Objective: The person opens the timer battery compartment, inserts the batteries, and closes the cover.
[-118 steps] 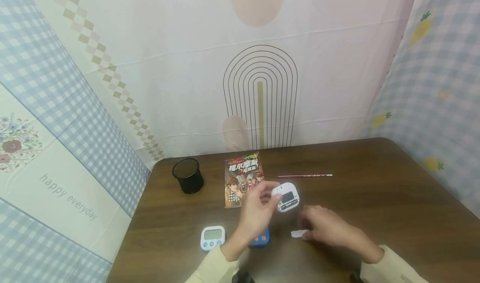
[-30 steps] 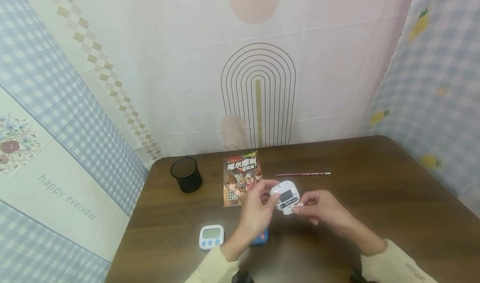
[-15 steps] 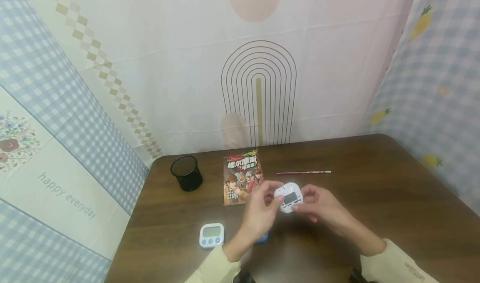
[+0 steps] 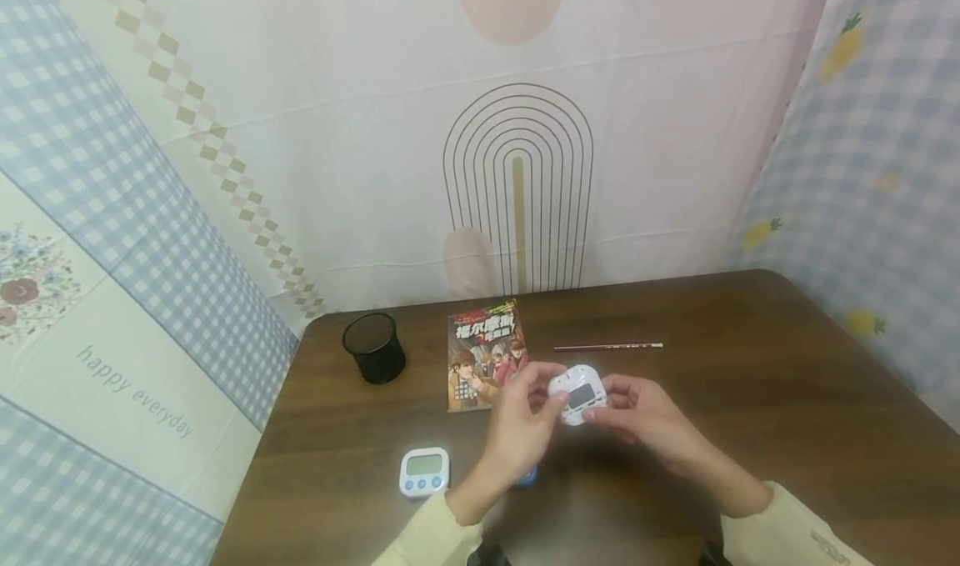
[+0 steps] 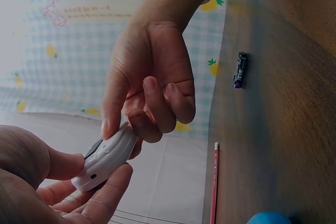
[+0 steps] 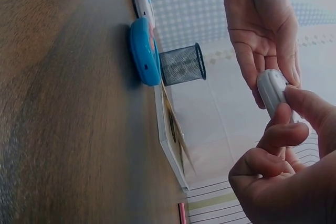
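Observation:
A white digital timer is held up over the table, its back with a dark rectangle facing the head camera. My left hand grips its left edge between thumb and fingers. At the lower right edge my right hand pinches it, thumb on the back. The white battery cover lies over the slot; whether it sits fully flush I cannot tell. In the left wrist view the timer is side-on between both hands. The right wrist view also shows both hands on the timer.
A second white timer lies front left. A blue timer is partly hidden beneath my left arm in the head view. Behind are a black mesh cup, a comic-style book and a pencil. A dark battery lies on the table.
My right hand has lifted the white cover from the table to the timer. The battery slot, bare earlier, is now covered. Over the last half second almost nothing moves.

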The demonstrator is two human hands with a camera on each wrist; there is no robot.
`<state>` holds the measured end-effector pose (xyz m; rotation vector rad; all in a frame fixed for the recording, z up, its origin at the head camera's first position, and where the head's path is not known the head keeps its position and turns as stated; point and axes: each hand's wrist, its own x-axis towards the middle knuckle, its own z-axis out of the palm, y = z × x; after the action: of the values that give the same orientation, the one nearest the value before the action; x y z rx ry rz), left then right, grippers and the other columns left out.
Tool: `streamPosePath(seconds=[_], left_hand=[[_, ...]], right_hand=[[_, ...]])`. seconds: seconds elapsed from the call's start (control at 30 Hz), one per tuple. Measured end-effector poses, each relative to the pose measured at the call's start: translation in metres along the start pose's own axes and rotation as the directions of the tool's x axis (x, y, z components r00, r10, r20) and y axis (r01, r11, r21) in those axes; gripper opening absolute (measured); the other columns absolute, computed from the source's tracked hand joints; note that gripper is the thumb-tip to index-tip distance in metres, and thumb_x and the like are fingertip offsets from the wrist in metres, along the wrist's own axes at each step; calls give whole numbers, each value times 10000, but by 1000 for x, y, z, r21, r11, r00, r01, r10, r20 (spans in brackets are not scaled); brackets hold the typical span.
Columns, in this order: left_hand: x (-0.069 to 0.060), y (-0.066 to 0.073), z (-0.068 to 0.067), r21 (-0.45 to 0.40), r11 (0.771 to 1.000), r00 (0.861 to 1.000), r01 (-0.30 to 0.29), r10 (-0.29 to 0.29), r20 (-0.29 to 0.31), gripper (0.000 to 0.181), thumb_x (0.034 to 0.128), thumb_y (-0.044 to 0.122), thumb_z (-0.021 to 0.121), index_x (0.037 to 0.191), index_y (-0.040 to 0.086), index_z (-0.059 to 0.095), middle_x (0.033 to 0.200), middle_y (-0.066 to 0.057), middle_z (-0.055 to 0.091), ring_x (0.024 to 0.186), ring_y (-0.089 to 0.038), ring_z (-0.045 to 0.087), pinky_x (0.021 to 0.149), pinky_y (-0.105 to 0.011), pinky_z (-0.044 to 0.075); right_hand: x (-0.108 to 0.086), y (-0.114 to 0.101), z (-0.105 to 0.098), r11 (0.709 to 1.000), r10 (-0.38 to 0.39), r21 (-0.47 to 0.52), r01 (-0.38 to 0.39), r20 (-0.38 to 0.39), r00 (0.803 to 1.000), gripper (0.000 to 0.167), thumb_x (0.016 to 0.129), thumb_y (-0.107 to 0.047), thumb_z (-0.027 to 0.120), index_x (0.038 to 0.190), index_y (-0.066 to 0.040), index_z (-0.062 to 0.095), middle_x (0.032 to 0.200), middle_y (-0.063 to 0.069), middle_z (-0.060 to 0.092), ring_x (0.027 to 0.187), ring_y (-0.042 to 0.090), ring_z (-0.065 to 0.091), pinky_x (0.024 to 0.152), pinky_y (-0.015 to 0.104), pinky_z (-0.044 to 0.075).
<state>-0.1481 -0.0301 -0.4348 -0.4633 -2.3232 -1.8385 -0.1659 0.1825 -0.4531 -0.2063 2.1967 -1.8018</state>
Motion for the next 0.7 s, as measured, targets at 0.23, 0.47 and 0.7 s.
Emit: streamPosePath(seconds=[0.23, 0.47, 0.7], left_hand=[[0, -1, 0, 0, 1000, 1000, 7, -7, -5, 252, 967, 9, 726, 1215, 55, 714, 1142, -103, 756, 944, -202, 739, 872, -263, 616], [-2, -1, 0, -20, 1000, 1000, 12, -12, -10, 265, 960, -3, 727, 1219, 51, 712, 1147, -112, 763, 938, -206, 736, 853, -251, 614], [0, -1, 0, -13, 1000, 1000, 4, -4, -6, 256, 956, -5, 729, 1207, 45, 718, 1136, -113, 757, 947, -229, 740, 880, -278, 619]], right_hand=[[0, 0, 2, 999, -17, -34, 17, 0, 1000, 432, 942, -229, 810, 1244, 31, 643, 940, 115, 745, 664, 146, 547, 567, 246, 488], [-1, 3, 4, 996, -67, -48, 69, 45, 997, 436, 992, -242, 756, 1286, 52, 626, 912, 147, 721, 630, 138, 543, 559, 239, 487], [-2, 0, 3, 997, -47, -59, 50, 49, 998, 430, 991, -260, 758, 1265, 53, 649, 851, 136, 704, 603, 132, 533, 548, 235, 469]])
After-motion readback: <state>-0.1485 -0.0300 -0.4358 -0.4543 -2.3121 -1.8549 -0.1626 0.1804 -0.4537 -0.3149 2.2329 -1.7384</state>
